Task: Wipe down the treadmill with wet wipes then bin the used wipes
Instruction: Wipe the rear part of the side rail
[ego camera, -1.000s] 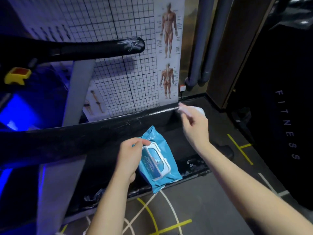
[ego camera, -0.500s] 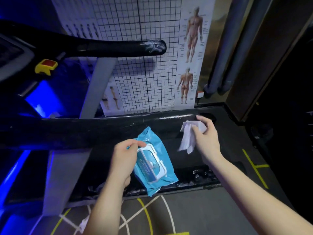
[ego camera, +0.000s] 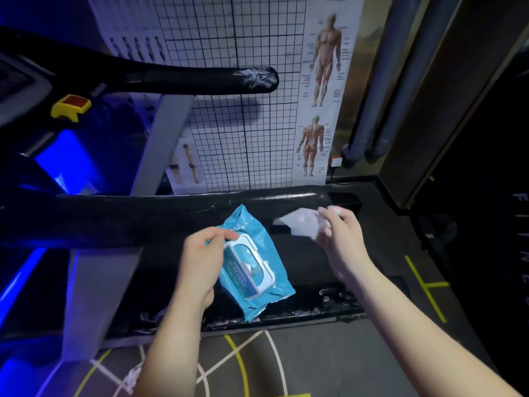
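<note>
My left hand grips a blue pack of wet wipes with a white flip lid, held over the treadmill's dark deck. A white wet wipe is pinched in my right hand, just below the near black handrail, whose right end looks wet and shiny. A second black handrail runs higher up on the far side. The treadmill's rear edge shows wet streaks.
A yellow and red stop button sits on the console at the left. A grid chart and anatomy poster cover the wall behind. Grey pipes stand at the right. Yellow and white lines mark the floor.
My right hand lifted the wipe off the end of the near handrail and drew it back a little, the wipe now hanging loose. The left hand keeps holding the pack. The view swung right.
</note>
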